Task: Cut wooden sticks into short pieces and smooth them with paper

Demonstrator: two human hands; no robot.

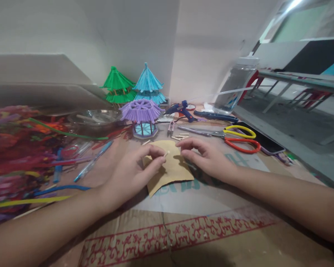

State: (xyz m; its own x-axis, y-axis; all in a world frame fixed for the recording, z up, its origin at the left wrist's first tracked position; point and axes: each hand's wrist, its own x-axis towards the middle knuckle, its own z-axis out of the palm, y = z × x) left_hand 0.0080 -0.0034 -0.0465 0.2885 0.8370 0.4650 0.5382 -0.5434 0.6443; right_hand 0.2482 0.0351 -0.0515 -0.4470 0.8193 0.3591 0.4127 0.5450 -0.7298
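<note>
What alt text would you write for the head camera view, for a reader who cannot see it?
The left hand pinches a small wooden stick piece over a tan cardboard piece, where the right hand rests. Behind stand a purple pavilion model, scissors and a blue glue gun.

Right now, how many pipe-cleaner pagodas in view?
3. Green pagoda at back left, blue pagoda right beside it, purple pagoda in front of both. More may be hidden in the pipe-cleaner pile.
</note>
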